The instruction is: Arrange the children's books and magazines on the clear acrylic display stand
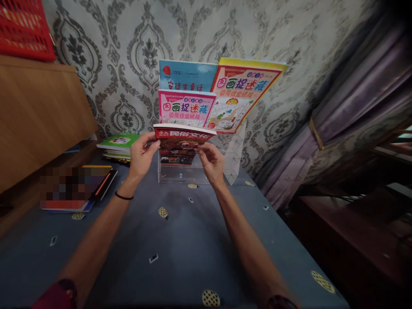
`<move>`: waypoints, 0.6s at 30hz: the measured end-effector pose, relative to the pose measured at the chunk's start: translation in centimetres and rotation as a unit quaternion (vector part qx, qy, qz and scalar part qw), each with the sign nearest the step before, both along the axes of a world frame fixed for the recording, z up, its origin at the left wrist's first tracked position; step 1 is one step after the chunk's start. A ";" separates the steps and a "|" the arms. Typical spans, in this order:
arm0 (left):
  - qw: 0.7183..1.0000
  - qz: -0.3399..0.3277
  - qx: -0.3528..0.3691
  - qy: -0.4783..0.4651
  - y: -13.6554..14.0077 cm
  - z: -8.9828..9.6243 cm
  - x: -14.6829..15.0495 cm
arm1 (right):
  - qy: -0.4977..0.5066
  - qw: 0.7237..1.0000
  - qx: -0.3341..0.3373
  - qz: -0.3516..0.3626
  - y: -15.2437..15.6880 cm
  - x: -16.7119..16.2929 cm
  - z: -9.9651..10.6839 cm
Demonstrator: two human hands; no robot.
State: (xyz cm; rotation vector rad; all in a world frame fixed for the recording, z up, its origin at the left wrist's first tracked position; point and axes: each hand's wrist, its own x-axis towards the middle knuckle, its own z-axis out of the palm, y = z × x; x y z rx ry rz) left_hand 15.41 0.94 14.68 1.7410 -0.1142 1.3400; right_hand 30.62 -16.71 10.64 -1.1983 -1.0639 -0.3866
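Observation:
A dark red book (180,143) with white characters on its cover is held between my two hands, tilted at the front of a clear acrylic book rack (231,156). My left hand (141,156) pinches its left edge, thumb on the cover. At the right edge, my right hand (210,161) grips it with thumb and fingers. Behind it in the rack stand a pink book (188,105), a blue book (188,75) at the back, and a yellow-edged red book (244,94) to the right, leaning. The red book's lower edge sits just above the rack's front ledge.
A stack of books (117,141) with a green one on top lies left of the rack. Nearer sits another book pile (96,189), partly blurred. A wooden cabinet (38,120) bounds the left, bearing a red basket (25,32). A purple curtain (296,141) hangs right of the blue-grey table (186,244).

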 end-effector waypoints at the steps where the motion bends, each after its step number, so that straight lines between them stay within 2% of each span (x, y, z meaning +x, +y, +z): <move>1: 1.000 -0.003 -0.005 -0.004 0.0 0.0 0.0 | 0.002 1.000 -0.005 -0.003 0.0 0.0 0.0; 7: 1.000 -0.006 -0.004 0.002 0.0 0.0 0.1 | 0.000 0.999 -0.024 -0.023 -0.1 0.2 -0.1; 14: 1.000 -0.011 0.011 -0.001 0.2 -0.5 0.0 | -0.016 1.000 0.006 -0.005 -0.2 0.2 -0.2; 18: 1.000 -0.005 0.014 0.008 0.4 -0.7 0.1 | -0.022 1.000 -0.002 -0.016 -0.2 0.3 -0.3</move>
